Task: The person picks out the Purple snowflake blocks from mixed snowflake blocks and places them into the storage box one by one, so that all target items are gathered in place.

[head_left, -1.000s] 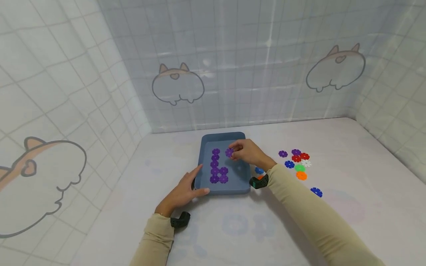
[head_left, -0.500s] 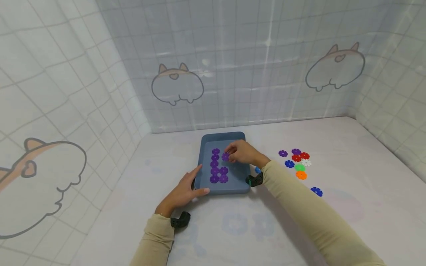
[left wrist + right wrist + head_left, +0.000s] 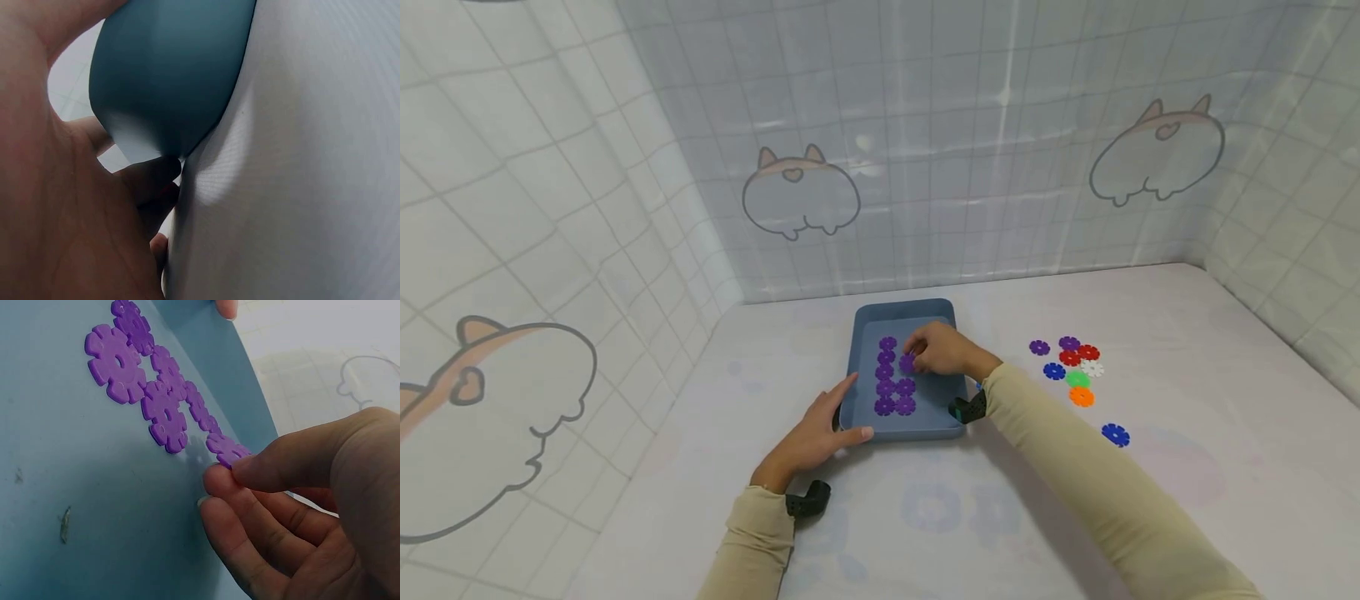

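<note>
My right hand (image 3: 946, 348) pinches a purple snowflake disc (image 3: 224, 449) between thumb and fingertips, low over the blue-grey tray (image 3: 917, 434). Several purple discs (image 3: 885, 372) lie in a column along the tray's left part. Beside its near end are two more, one a purple disc (image 3: 906, 387) just nearer me than the pinched one. My left hand (image 3: 805, 437) holds the tray's near left corner, thumb on the front rim and fingers along the left side. In the left wrist view, fingertips (image 3: 167, 169) touch the tray's outer wall (image 3: 169, 69) low down.
Right of the tray lie loose snowflake discs: purple (image 3: 1039, 347), red (image 3: 1070, 357), white (image 3: 1092, 367), green (image 3: 1078, 379), orange (image 3: 1082, 397) and blue (image 3: 1116, 434). My right forearm partly hides a blue one by the tray. Tiled-print sheets (image 3: 925, 208) enclose the table.
My right hand has brought the pinched purple disc slightly left and toward me, nearer the two-disc stack beside the column. My left hand has stayed on the tray corner.
</note>
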Demonstrator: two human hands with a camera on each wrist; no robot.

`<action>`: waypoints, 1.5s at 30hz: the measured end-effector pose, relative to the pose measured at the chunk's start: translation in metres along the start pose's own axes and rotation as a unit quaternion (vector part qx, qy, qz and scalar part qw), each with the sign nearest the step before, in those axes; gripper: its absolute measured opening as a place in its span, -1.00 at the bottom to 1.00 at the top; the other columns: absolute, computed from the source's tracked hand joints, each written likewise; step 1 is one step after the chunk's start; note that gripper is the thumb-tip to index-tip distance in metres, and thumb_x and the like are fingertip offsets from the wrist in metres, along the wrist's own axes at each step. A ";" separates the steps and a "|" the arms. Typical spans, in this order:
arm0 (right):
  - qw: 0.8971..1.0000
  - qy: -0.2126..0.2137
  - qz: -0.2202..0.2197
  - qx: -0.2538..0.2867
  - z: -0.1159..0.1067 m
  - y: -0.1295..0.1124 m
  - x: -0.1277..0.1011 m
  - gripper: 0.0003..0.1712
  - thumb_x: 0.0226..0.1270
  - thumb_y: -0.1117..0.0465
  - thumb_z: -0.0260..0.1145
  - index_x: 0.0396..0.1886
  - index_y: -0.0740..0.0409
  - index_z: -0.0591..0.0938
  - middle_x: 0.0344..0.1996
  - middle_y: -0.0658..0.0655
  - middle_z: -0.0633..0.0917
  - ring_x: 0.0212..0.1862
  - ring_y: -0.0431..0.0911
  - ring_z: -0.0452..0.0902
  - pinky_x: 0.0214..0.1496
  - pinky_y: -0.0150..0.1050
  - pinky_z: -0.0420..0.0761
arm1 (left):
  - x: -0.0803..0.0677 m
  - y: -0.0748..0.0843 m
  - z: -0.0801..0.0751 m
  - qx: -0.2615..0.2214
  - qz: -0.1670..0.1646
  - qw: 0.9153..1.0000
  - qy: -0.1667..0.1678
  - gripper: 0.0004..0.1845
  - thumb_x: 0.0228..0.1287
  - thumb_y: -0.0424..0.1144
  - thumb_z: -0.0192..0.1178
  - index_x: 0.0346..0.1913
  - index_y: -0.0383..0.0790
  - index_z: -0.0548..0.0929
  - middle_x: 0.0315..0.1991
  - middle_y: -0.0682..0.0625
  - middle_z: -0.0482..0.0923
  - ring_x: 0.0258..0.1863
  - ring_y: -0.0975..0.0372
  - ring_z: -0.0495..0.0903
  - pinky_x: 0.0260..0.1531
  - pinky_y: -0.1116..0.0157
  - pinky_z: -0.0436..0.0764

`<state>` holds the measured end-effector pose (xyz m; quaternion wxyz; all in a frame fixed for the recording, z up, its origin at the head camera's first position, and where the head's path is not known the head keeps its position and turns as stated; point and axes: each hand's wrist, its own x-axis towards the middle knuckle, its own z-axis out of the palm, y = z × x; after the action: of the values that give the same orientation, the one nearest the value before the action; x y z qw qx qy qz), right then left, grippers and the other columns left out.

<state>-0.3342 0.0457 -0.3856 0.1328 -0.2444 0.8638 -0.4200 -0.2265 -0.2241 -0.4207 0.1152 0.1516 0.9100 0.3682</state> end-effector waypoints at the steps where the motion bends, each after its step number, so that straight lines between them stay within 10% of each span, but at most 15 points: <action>1: 1.000 -0.003 -0.001 -0.001 0.000 0.000 0.000 -0.65 0.24 0.46 0.35 0.04 0.34 0.71 -0.21 0.20 0.73 -0.29 -0.11 0.67 -0.23 -0.25 0.69 | 0.000 0.000 0.000 -0.001 0.000 1.000 0.001 0.03 0.29 0.25 0.26 0.64 0.13 -0.09 0.61 -0.05 -0.11 0.55 -0.20 -0.28 0.41 -0.29 -0.15; 45: 0.993 -0.013 0.031 -0.113 0.008 -0.003 0.009 -0.71 0.32 0.31 0.38 0.03 0.19 0.74 -0.12 0.14 0.74 -0.26 -0.12 0.64 -0.23 -0.24 0.66 | 0.001 -0.001 -0.002 -0.003 0.007 1.000 0.001 0.04 0.27 0.27 0.26 0.64 0.12 -0.08 0.61 -0.03 -0.10 0.55 -0.20 -0.27 0.41 -0.29 -0.14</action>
<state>-0.3376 0.0341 -0.3881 0.1284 -0.2367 0.9109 -0.3126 -0.2281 -0.2257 -0.4200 0.1124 0.1572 0.9081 0.3715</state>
